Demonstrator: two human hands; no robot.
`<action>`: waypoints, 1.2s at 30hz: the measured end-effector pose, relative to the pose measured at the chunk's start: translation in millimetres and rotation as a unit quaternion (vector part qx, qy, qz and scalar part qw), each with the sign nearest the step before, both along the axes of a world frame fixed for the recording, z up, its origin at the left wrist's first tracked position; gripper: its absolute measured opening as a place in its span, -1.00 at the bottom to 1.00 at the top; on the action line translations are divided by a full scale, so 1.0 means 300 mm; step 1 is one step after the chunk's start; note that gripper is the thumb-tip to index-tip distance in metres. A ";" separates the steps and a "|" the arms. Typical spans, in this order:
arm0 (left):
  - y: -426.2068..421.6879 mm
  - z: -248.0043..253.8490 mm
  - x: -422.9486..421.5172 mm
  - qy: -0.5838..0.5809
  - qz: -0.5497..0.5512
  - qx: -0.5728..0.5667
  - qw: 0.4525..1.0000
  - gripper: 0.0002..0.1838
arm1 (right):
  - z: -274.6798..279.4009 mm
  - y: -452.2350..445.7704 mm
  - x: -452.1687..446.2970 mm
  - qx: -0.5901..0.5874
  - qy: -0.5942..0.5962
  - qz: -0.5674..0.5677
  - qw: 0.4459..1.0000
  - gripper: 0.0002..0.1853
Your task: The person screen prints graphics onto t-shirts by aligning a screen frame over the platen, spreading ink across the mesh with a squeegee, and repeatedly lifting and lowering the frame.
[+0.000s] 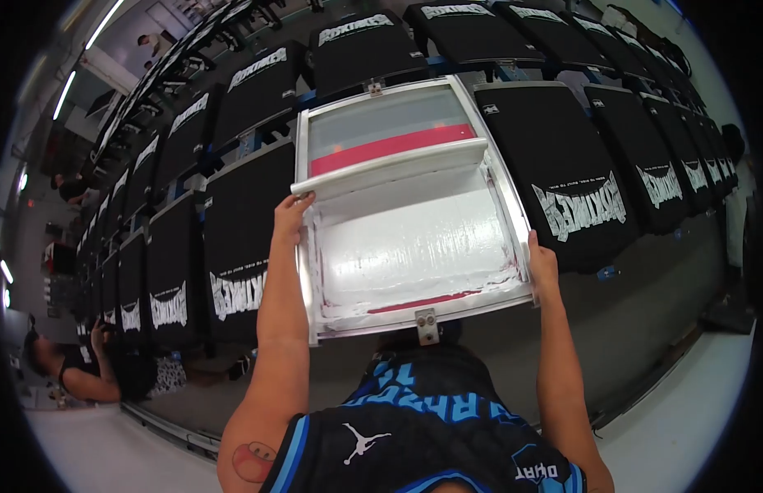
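A screen printing frame with a silver metal border is in front of me, its near side toward my body. My left hand is closed around its left side, fingertips close to the end of a squeegee. The right side of the frame is gripped by my right hand, thumb up along the edge. The squeegee lies across the frame. White ink covers the mesh on the near side of it, and a red band shows beyond. A metal clamp bracket is fixed to the near edge.
Black shirts with white lettering lie on boards in long rows to both sides and beyond. One person sits or crouches at the lower left; others are farther back. A grey floor strip runs at the right.
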State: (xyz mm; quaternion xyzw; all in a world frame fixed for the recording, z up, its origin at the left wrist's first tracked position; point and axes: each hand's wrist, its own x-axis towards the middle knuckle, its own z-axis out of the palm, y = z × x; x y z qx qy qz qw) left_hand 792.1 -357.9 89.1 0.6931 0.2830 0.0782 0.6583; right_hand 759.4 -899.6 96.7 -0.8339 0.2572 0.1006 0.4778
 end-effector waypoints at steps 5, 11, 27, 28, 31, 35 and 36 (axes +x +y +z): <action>-0.085 -0.096 -0.022 -0.019 0.028 -0.011 0.999 -0.60 | -0.163 -0.104 0.093 -0.044 -0.043 0.023 0.998 -0.21; -0.058 -0.093 -0.010 -0.025 0.049 0.075 0.996 -0.54 | -0.044 -0.137 0.075 -0.191 -0.114 0.079 0.972 -0.24; -0.186 0.065 0.006 -0.121 -0.007 0.483 0.867 -0.54 | 0.649 0.025 -0.130 0.512 -0.366 0.223 0.744 -0.04; -0.187 0.069 0.005 -0.106 -0.014 0.486 0.867 -0.53 | 0.648 0.021 -0.134 0.512 -0.367 0.223 0.744 -0.04; -0.179 0.064 0.010 -0.095 -0.019 0.493 0.865 -0.53 | 0.646 0.017 -0.147 0.497 -0.367 0.228 0.752 -0.17; -0.166 0.048 0.017 -0.105 -0.012 0.479 0.871 -0.53 | 0.647 0.019 -0.165 0.532 -0.374 0.198 0.734 -0.30; -0.165 0.048 0.016 -0.105 -0.013 0.479 0.871 -0.53 | 0.649 0.019 -0.168 0.489 -0.388 0.198 0.755 -0.25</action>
